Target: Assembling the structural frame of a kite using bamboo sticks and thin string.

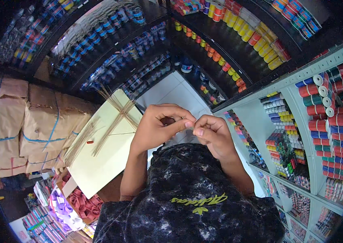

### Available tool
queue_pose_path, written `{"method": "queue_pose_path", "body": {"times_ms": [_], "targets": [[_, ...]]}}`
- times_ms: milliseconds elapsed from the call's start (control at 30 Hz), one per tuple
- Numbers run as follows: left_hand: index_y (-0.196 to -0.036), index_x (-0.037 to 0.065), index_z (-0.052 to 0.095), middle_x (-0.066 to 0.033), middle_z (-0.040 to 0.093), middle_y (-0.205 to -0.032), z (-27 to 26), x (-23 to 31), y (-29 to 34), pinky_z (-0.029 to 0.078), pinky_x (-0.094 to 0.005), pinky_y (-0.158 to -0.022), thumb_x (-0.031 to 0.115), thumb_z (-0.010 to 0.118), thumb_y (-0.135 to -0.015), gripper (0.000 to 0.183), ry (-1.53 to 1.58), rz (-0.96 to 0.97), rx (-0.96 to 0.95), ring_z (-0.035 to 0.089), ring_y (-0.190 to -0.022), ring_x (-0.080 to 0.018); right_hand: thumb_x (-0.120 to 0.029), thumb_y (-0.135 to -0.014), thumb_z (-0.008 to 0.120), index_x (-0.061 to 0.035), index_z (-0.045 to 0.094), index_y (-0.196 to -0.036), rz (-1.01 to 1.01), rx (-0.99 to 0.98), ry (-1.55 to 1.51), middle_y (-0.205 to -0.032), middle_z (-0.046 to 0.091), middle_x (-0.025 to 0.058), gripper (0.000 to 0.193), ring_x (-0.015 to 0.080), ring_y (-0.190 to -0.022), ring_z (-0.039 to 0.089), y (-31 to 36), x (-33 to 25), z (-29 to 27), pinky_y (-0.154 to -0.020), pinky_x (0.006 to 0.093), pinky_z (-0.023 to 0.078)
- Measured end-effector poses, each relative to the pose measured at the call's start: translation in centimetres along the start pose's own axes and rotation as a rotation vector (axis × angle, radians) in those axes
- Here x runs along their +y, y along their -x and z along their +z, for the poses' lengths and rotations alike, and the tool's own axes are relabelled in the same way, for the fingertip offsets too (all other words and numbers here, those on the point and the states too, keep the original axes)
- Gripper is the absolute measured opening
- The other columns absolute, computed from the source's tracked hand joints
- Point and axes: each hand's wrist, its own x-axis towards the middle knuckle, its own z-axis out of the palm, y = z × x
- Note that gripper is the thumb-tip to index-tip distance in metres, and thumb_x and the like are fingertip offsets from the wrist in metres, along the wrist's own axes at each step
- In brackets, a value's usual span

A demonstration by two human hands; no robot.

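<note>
My left hand [155,126] and my right hand [217,135] meet in front of my chest, fingertips almost touching. Thumb and forefinger are pinched together on each. Whatever lies between the fingertips is too small and fine to make out. To the left of my left hand, a pale yellow board [102,172] carries thin tan sticks or strands [118,117], some laid crosswise over others. A small red piece [90,142] rests on the board beside another tan bundle [78,141].
Brown paper parcels [43,117] tied with blue string are stacked at the left. Below the board is a box of dark pink ribbon-like pieces [84,202], beside purple ones [60,206]. Dark shelves [155,44] hold small goods; grey shelving [256,105] with coloured spools [321,109] stands at the right.
</note>
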Motion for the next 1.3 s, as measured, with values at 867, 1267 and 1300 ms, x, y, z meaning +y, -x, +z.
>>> {"method": "queue_pose_path", "body": {"times_ms": [867,1267,1300], "targets": [[-0.099,0.0,0.075,-0.0011,0.069,-0.081,-0.8,0.0,-0.1,0.04,-0.019,-0.052,0.004,0.073,-0.091,0.01,0.145,-0.068,0.004,0.055,-0.062,-0.0022,-0.005,-0.094,0.068,-0.0028,0.059,-0.087,-0.134,0.264,0.312,-0.066,0.054,-0.0079,0.011,-0.0039,-0.058,0.039,-1.3,0.6,0.3,-0.05,0.0185,0.025],[-0.104,-0.001,0.073,-0.0005,0.07,-0.08,-1.4,0.3,-0.6,0.04,-0.0177,-0.051,0.001,0.069,-0.091,0.013,0.199,-0.09,0.019,0.056,-0.062,-0.0009,-0.005,-0.095,0.068,-0.0011,0.063,-0.091,-0.301,0.328,0.431,-0.06,0.046,-0.0102,0.008,-0.0039,-0.054,0.035,-1.7,0.7,0.5,-0.048,0.0186,0.022],[-0.102,-0.001,0.072,-0.0003,0.07,-0.079,-1.4,0.3,-0.6,0.04,-0.0175,-0.051,0.0,0.068,-0.09,0.013,0.209,-0.083,0.024,0.056,-0.062,-0.0005,-0.006,-0.094,0.069,-0.0011,0.064,-0.091,-0.292,0.339,0.44,-0.059,0.045,-0.0106,0.007,-0.0037,-0.054,0.034,-1.8,0.6,0.6,-0.048,0.0188,0.022]]}}
